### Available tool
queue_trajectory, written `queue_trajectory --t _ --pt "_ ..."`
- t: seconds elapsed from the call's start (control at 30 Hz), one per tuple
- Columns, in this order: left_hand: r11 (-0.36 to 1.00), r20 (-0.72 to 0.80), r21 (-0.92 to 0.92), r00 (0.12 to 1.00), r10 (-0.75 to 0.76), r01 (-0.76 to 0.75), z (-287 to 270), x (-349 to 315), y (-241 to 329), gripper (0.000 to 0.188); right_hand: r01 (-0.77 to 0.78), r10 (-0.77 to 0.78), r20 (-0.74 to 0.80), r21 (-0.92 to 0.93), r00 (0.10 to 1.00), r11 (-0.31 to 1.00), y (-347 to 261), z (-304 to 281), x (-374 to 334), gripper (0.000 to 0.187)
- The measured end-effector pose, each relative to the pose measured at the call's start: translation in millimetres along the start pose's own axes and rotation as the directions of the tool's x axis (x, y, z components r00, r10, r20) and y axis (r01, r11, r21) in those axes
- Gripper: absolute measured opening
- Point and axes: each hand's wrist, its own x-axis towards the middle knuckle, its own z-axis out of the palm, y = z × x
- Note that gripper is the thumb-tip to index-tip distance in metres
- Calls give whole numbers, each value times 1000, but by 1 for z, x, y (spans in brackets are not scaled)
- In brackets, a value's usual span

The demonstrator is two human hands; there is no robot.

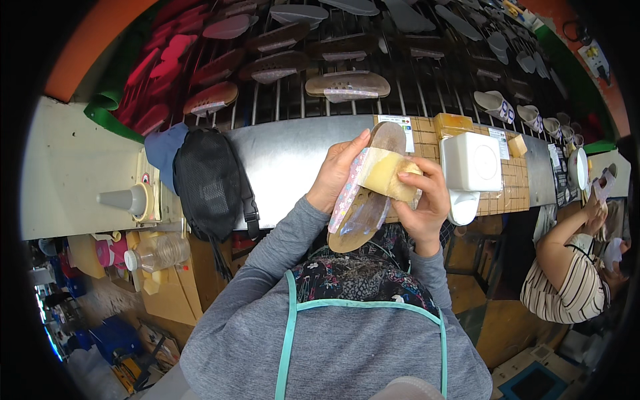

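Above the near edge of the bench, my left hand (335, 172) holds a brown insole-shaped piece (355, 235) by its left side, thumb along the edge. This insole is tilted, its far end leaning right, and a flowered fabric strip (347, 193) runs along its left edge. My right hand (428, 203) grips a thick pale yellow piece (385, 172), which lies across the middle of the insole. Whether that yellow piece is a sponge or a pad, I cannot tell. Clear, shiny film shows on the insole's lower right part.
Several soles (348, 85) lie on a barred rack behind the metal bench top (280, 157). A black bag (212, 180) sits left, a white container (472, 162) right, beside a yellow block (453, 124). At far right a person in a striped top (567, 280) works.
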Motion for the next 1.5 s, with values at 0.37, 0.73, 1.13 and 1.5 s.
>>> queue_trajectory --t 0.37,0.73,1.13,1.5 --pt "993 -6 93 998 69 -68 12 4 6 38 -10 8 54 37 999 999 1 -10 -1 40" --pt "986 -110 90 982 151 -142 37 26 12 35 -44 39 67 77 997 996 -6 -14 -21 41" --pt "941 -201 -17 923 328 -338 29 54 34 47 -85 82 69 48 994 995 -18 -9 -30 43" --pt "708 -327 82 652 684 -702 15 39 48 40 -127 175 -108 351 979 928 -9 12 -36 45"
